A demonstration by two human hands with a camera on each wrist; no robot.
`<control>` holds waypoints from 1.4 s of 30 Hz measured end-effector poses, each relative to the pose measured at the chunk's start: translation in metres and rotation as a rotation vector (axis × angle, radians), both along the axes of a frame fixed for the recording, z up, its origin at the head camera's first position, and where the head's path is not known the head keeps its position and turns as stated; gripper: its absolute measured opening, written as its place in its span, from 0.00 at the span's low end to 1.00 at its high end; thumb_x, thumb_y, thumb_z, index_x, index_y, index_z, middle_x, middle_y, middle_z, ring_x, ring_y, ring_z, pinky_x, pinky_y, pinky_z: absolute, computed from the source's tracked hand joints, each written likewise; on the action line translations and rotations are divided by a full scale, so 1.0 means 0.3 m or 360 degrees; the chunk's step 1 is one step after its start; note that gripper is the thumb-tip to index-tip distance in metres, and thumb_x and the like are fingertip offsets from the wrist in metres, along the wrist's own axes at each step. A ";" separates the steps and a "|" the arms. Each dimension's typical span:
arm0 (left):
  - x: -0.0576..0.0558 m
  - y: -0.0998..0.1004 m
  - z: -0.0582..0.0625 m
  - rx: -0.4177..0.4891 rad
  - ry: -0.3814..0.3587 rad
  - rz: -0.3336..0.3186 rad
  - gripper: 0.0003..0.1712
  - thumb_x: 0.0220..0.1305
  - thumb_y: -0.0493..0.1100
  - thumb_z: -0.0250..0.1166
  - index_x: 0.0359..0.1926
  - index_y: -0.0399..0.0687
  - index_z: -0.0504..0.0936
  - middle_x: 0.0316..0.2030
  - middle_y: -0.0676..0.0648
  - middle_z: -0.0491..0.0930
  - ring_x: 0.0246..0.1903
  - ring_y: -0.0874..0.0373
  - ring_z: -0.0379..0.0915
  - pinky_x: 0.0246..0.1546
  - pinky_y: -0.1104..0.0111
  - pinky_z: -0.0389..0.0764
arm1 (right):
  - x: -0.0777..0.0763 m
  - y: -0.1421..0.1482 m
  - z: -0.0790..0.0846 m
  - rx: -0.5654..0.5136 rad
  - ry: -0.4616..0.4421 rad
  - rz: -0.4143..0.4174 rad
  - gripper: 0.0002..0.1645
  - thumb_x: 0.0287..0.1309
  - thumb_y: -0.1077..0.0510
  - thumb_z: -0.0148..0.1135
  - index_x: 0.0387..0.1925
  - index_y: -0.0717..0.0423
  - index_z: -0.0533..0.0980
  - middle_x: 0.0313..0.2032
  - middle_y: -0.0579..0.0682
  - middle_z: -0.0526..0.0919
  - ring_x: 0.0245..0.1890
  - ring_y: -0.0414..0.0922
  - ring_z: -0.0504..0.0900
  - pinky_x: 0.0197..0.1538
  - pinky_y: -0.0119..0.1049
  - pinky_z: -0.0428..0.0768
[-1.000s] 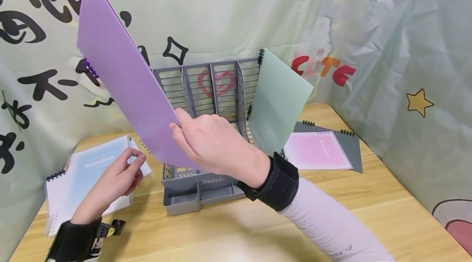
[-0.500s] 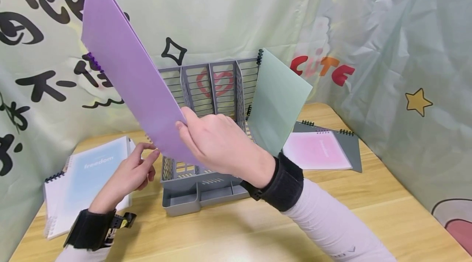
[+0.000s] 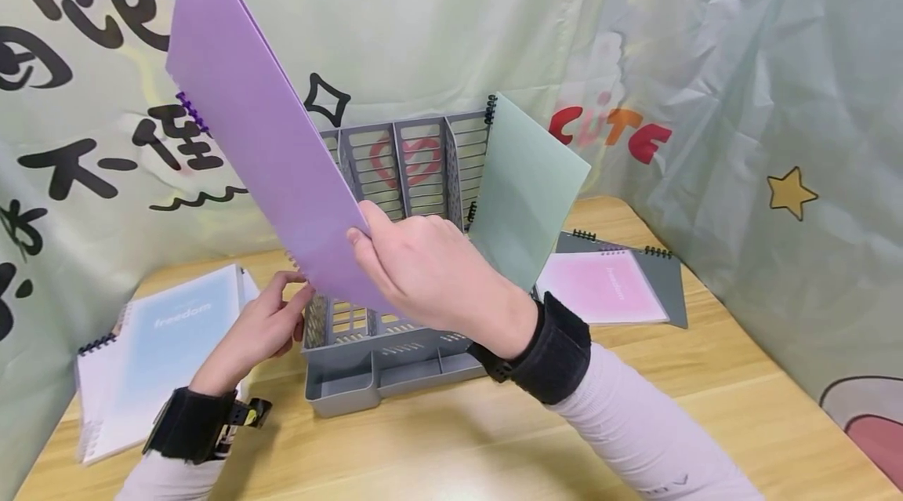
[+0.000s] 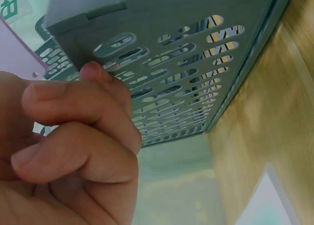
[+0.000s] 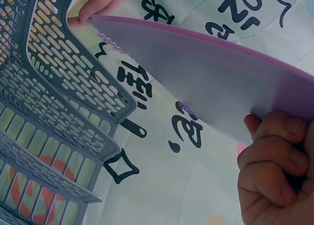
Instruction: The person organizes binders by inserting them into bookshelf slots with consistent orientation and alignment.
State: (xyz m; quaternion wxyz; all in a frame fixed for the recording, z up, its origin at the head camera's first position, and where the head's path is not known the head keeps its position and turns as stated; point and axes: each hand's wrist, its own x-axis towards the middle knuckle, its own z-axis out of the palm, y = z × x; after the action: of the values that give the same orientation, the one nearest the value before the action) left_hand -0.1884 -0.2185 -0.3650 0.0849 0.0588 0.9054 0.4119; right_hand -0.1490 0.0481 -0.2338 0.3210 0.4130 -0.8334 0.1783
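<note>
My right hand point(image 3: 437, 270) grips a purple spiral notebook point(image 3: 261, 140) by its edge, thumb on the cover. The notebook tilts up to the left, raised over a grey slatted desk organizer point(image 3: 423, 148). Purple coils point(image 5: 113, 43) line its far edge in the right wrist view. My left hand point(image 3: 271, 324), fingers loosely bent, is at the notebook's lower corner beside the organizer's left end. The left wrist view shows these fingers point(image 4: 83, 151) close to the organizer's perforated side point(image 4: 167, 68). A pale green notebook point(image 3: 529, 187) stands in the organizer's right end.
Several spiral notebooks lie on the wooden table, a blue "freedom" one point(image 3: 183, 321) on top at left. At right, a pink notebook point(image 3: 600, 285) overlaps a dark grey one point(image 3: 673, 289). Shallow trays point(image 3: 346, 387) form the organizer's front. A printed curtain point(image 3: 741, 93) hangs behind.
My left hand has moved right and slightly up, from over the blue notebook to the purple notebook's lower corner. My right hand and the purple notebook have shifted slightly right.
</note>
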 end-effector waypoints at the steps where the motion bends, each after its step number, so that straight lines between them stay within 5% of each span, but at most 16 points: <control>1: -0.006 0.001 -0.002 -0.0017 0.0003 0.0008 0.39 0.67 0.71 0.45 0.66 0.49 0.57 0.20 0.41 0.76 0.09 0.56 0.63 0.12 0.63 0.68 | 0.000 0.002 0.000 0.0000 -0.0001 0.0001 0.11 0.70 0.56 0.43 0.32 0.56 0.67 0.11 0.42 0.60 0.09 0.38 0.61 0.12 0.31 0.60; 13: -0.102 -0.002 -0.038 -0.0177 0.0097 -0.0016 0.39 0.72 0.64 0.42 0.70 0.40 0.52 0.18 0.45 0.72 0.14 0.54 0.69 0.16 0.62 0.71 | -0.002 0.030 0.002 -0.0051 0.0059 0.0033 0.10 0.69 0.57 0.44 0.32 0.57 0.67 0.11 0.42 0.58 0.09 0.38 0.60 0.12 0.31 0.59; 18: -0.118 -0.001 -0.036 -0.0296 0.0123 -0.0087 0.44 0.73 0.64 0.39 0.73 0.33 0.45 0.46 0.28 0.75 0.34 0.43 0.77 0.33 0.53 0.76 | -0.002 0.045 0.002 -0.0071 0.0065 0.0043 0.10 0.69 0.58 0.46 0.34 0.59 0.69 0.11 0.41 0.59 0.10 0.37 0.61 0.13 0.32 0.60; 21: -0.121 0.004 -0.035 -0.0341 0.0117 -0.0119 0.46 0.75 0.63 0.36 0.73 0.27 0.39 0.63 0.21 0.56 0.57 0.31 0.63 0.52 0.44 0.66 | -0.005 0.053 0.000 -0.0089 0.0071 0.0049 0.10 0.68 0.59 0.46 0.35 0.61 0.71 0.11 0.41 0.60 0.10 0.37 0.61 0.13 0.31 0.61; 24: -0.122 0.009 -0.036 -0.0331 0.0084 -0.0124 0.44 0.77 0.59 0.34 0.72 0.25 0.34 0.66 0.21 0.47 0.63 0.27 0.48 0.59 0.42 0.55 | -0.005 0.060 0.001 -0.0111 0.0086 0.0053 0.10 0.68 0.59 0.46 0.35 0.61 0.71 0.11 0.40 0.59 0.09 0.36 0.59 0.13 0.31 0.60; 30: -0.120 0.016 -0.043 -0.0338 0.0073 -0.0127 0.37 0.78 0.48 0.32 0.72 0.24 0.33 0.67 0.21 0.45 0.64 0.28 0.44 0.60 0.42 0.52 | 0.004 0.077 0.001 -0.0116 0.0066 0.0033 0.10 0.68 0.58 0.45 0.35 0.59 0.70 0.11 0.40 0.57 0.09 0.36 0.58 0.14 0.31 0.60; 42: -0.127 0.025 -0.057 -0.0367 0.0037 -0.0103 0.35 0.78 0.46 0.30 0.72 0.26 0.30 0.68 0.23 0.42 0.65 0.29 0.42 0.61 0.43 0.50 | 0.008 0.107 -0.011 -0.0166 0.0064 0.0039 0.09 0.68 0.58 0.45 0.35 0.59 0.69 0.12 0.40 0.56 0.10 0.37 0.56 0.14 0.31 0.58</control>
State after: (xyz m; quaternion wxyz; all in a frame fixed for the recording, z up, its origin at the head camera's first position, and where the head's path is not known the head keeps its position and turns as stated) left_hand -0.2266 -0.2112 -0.3822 0.0937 0.0826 0.9453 0.3012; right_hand -0.1464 0.0801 -0.2371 0.3566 0.4094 -0.8112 0.2170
